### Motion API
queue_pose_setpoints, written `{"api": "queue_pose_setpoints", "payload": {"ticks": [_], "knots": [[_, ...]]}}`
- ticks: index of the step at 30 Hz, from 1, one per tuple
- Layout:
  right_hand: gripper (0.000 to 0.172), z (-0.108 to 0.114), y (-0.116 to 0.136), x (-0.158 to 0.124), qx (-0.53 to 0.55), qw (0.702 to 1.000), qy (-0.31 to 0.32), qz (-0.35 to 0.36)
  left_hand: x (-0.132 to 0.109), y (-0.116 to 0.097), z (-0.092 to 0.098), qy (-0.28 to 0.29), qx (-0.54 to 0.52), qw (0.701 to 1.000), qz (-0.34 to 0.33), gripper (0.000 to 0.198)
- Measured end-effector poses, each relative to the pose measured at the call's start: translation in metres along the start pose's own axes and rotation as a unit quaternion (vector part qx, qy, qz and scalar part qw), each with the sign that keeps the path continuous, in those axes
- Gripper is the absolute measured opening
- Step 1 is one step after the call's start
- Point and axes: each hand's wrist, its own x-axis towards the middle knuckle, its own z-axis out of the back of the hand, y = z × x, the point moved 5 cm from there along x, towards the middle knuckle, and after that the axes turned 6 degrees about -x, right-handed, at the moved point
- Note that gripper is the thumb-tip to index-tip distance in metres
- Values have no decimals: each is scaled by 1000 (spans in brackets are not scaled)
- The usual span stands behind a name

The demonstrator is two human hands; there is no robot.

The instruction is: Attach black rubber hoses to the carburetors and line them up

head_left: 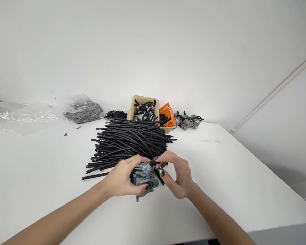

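A grey metal carburetor (145, 178) is gripped in my left hand (121, 177), with the thumb across its round opening and the fingers behind it. At its upper end sits a short black rubber piece (152, 163). My right hand (180, 175) is bent in a pinch beside that end, its index fingertip at the rubber piece and its thumb lower down. Whatever lies between the right fingertips is small and mostly hidden. Just behind both hands is a heap of black rubber hoses (132, 141), some reaching under the carburetor.
Behind the hoses stand a cream bin (130, 110) of metal caps with black rubber elbows and an orange basket (172, 115). Several carburetors (187, 121) sit to their right. Leftward are black rings (116, 114), a bag of small grey parts (83, 110) and clear plastic (22, 117).
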Motion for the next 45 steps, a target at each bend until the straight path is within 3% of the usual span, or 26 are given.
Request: {"api": "queue_pose_setpoints", "payload": {"ticks": [24, 45], "knots": [[43, -3, 0, 3, -37, 999, 26, -5, 1, -2, 1, -3, -1, 1000, 22, 45], [39, -5, -3, 2, -78, 997, 10, -11, 2, -2, 0, 2, 4, 999, 42, 49]]}}
